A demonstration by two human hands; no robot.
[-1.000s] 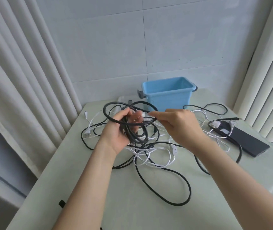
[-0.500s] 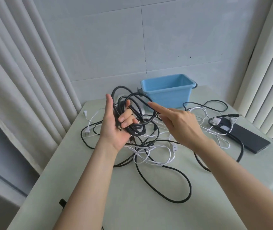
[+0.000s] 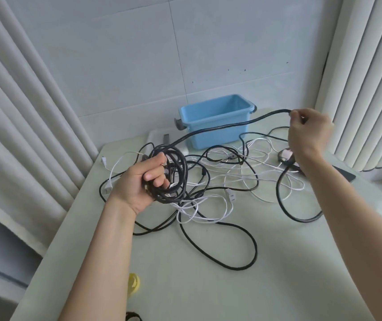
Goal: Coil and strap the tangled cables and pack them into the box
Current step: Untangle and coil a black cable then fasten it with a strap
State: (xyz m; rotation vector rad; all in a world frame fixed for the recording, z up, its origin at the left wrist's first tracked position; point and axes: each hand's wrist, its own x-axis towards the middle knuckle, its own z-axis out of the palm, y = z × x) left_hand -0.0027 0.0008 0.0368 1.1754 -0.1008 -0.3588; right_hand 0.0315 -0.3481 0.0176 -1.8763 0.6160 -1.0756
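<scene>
Head view looks down on a pale table (image 3: 208, 286) set against a tiled wall, with curtains on both sides. The left hand (image 3: 139, 184) is clenched around a bundle of black cable loops (image 3: 176, 177), held just above the table near its left edge. From that bundle one black cable (image 3: 220, 126) runs up and to the right, raised off the table and crossing in front of the blue box (image 3: 215, 126). Its far end is pinched in the right hand (image 3: 308, 133), which is lifted above the right side of the table, fingers closed on the cable.

The blue box stands open at the far edge of the table, close to the wall; nothing can be made out inside it. Below the hands, a tangle of white cables (image 3: 208, 212) and more black cable lies spread over the middle of the table, with one long black loop (image 3: 243, 251) reaching toward the near edge. A dark flat device (image 3: 345, 174) lies by the right edge, partly hidden by the right forearm. A small yellow object (image 3: 134, 282) sits near the left forearm at the near left.
</scene>
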